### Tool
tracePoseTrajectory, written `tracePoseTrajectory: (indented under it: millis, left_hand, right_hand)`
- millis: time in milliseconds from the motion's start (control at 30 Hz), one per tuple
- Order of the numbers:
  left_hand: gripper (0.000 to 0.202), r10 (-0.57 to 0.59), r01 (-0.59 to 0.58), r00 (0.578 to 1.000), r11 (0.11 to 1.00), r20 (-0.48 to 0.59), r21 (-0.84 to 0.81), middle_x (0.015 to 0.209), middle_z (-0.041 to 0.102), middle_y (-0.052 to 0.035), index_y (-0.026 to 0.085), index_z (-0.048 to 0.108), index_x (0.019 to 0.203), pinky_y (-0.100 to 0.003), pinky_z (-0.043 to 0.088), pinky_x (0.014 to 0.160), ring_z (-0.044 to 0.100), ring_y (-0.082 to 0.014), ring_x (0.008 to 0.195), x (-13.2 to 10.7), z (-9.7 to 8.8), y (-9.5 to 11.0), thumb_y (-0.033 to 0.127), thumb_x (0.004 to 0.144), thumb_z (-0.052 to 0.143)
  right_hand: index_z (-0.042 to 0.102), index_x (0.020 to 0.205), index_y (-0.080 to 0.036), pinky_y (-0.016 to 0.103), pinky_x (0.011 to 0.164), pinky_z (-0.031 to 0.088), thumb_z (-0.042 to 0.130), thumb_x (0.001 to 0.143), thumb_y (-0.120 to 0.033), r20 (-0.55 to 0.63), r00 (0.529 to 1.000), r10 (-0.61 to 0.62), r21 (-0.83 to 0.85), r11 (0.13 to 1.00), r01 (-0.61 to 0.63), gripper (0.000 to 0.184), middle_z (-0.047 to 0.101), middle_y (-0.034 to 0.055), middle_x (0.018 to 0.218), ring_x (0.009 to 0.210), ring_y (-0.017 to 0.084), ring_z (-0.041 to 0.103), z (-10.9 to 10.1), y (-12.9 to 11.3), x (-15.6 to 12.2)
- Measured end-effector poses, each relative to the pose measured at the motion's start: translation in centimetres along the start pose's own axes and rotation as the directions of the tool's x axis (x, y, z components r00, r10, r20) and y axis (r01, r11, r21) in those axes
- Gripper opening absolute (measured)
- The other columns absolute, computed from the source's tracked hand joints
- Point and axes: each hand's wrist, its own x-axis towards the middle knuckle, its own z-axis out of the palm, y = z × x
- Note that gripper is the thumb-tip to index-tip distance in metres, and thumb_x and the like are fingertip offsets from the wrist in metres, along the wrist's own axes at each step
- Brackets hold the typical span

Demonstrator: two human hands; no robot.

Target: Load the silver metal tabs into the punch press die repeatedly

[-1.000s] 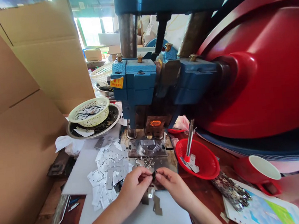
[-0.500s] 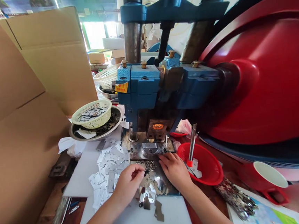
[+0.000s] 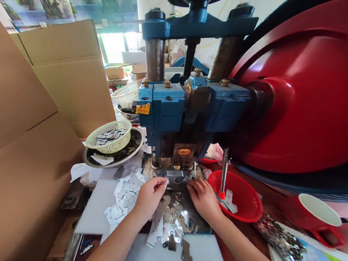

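Note:
My left hand (image 3: 150, 195) is at the left front of the press's lower die (image 3: 175, 174), thumb and forefinger pinched together. Whatever sits between those fingertips is too small to make out. On the right, my right hand (image 3: 203, 195) rests at the die's front edge, fingers slightly bent and lying on the metal, with nothing seen in it. Small metal scraps (image 3: 174, 198) lie on the bed plate between both hands. Closer to me are shiny flat metal pieces (image 3: 172, 232) and a dark notched plate (image 3: 186, 252). The blue press (image 3: 167, 108) stands over the die.
Flat metal plates (image 3: 127, 193) lie heaped at left. Behind them, a pale basket (image 3: 119, 145) of plates sits in a metal basin (image 3: 87, 160). A red bowl (image 3: 250, 199), a red mug (image 3: 303, 220) and a large red wheel (image 3: 317, 93) are at right. Cardboard (image 3: 15, 95) walls the left.
My left hand has moved up and forward from above the scraps to the die's edge. My right hand stays about where it was. The view has tilted slightly up.

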Motion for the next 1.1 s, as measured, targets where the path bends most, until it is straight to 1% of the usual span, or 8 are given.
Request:
tracePoseTrajectory:
  millis: [100,267,367,500,600,800,967,1100]
  left_hand:
    - [0.02,0.053,-0.052,0.998,0.998,-0.037,0.031,0.092,0.069,-0.003,0.02,0.067,0.092,-0.032,0.05,0.078,0.064,-0.018,0.081,1.4,0.0,0.1,0.025,0.079,0.053]
    - [0.02,0.091,-0.084,0.993,0.993,-0.08,0.079,0.094,0.07,-0.0035,0.02,0.068,0.092,-0.033,0.048,0.083,0.063,-0.0193,0.088,2.6,0.2,0.1,0.024,0.078,0.055]
    - [0.019,0.098,-0.09,0.991,0.992,-0.088,0.088,0.093,0.07,-0.0028,0.021,0.068,0.091,-0.032,0.048,0.082,0.063,-0.0188,0.087,2.8,0.1,0.1,0.024,0.078,0.055]
    - [0.017,0.098,-0.089,0.99,0.992,-0.101,0.09,0.089,0.07,-0.002,0.021,0.068,0.088,-0.031,0.049,0.078,0.063,-0.0182,0.082,3.1,0.1,0.5,0.025,0.078,0.055]
    - [0.018,0.092,-0.082,0.992,0.991,-0.09,0.108,0.087,0.07,-0.0016,0.02,0.068,0.088,-0.03,0.049,0.076,0.063,-0.0182,0.08,3.5,0.3,1.0,0.027,0.078,0.055]
    - [0.019,0.091,-0.074,0.988,0.987,-0.121,0.142,0.091,0.071,-0.0041,0.019,0.068,0.09,-0.032,0.048,0.079,0.063,-0.0203,0.085,4.4,0.9,1.2,0.026,0.079,0.054]
    - [0.018,0.1,-0.083,0.989,0.985,-0.112,0.152,0.091,0.071,-0.0039,0.018,0.069,0.089,-0.031,0.048,0.079,0.064,-0.0197,0.086,4.7,1.4,1.1,0.025,0.079,0.056]
    - [0.017,0.109,-0.085,0.986,0.98,-0.128,0.182,0.093,0.071,-0.0047,0.018,0.07,0.088,-0.033,0.047,0.083,0.063,-0.0199,0.089,4.9,1.9,0.8,0.022,0.079,0.057]
  right_hand:
    - [0.062,0.083,-0.019,0.032,0.075,0.044,0.045,0.089,-0.025,-0.078,0.996,0.039,0.113,0.993,-0.03,0.019,0.063,0.0056,0.084,0.081,0.019,0.056,0.5,-0.7,2.3]
    - [0.066,0.073,-0.02,0.033,0.072,0.042,0.051,0.085,-0.024,-0.049,0.998,0.041,-0.055,0.998,-0.043,0.019,0.061,0.0058,0.079,0.079,0.02,0.054,1.3,-2.3,5.2]
    - [0.069,0.082,-0.024,0.035,0.078,0.04,0.052,0.086,-0.026,-0.006,0.999,-0.031,-0.127,0.991,0.03,0.018,0.062,0.0053,0.085,0.085,0.022,0.053,0.7,-2.7,4.9]
    - [0.067,0.102,-0.029,0.042,0.095,0.034,0.051,0.088,-0.032,0.028,0.988,-0.151,-0.138,0.979,0.153,0.021,0.063,0.0037,0.098,0.096,0.022,0.052,-0.5,-2.6,3.7]
    - [0.065,0.106,-0.029,0.045,0.102,0.029,0.051,0.088,-0.035,0.051,0.987,-0.154,-0.137,0.978,0.16,0.024,0.063,0.0035,0.105,0.104,0.022,0.05,-0.8,-2.6,3.3]
    - [0.067,0.103,-0.029,0.048,0.102,0.031,0.05,0.088,-0.036,0.062,0.99,-0.128,-0.137,0.981,0.136,0.023,0.063,0.0048,0.103,0.105,0.023,0.052,-0.5,-2.6,3.6]
    - [0.063,0.108,-0.023,0.044,0.093,0.041,0.046,0.09,-0.034,-0.017,0.993,-0.117,0.029,0.993,0.117,0.027,0.064,0.0076,0.105,0.104,0.023,0.054,0.1,-1.6,3.2]
    - [0.062,0.11,-0.023,0.045,0.093,0.042,0.047,0.09,-0.034,-0.011,0.994,-0.11,0.092,0.99,0.111,0.027,0.064,0.0073,0.107,0.106,0.023,0.054,0.6,-1.1,2.9]
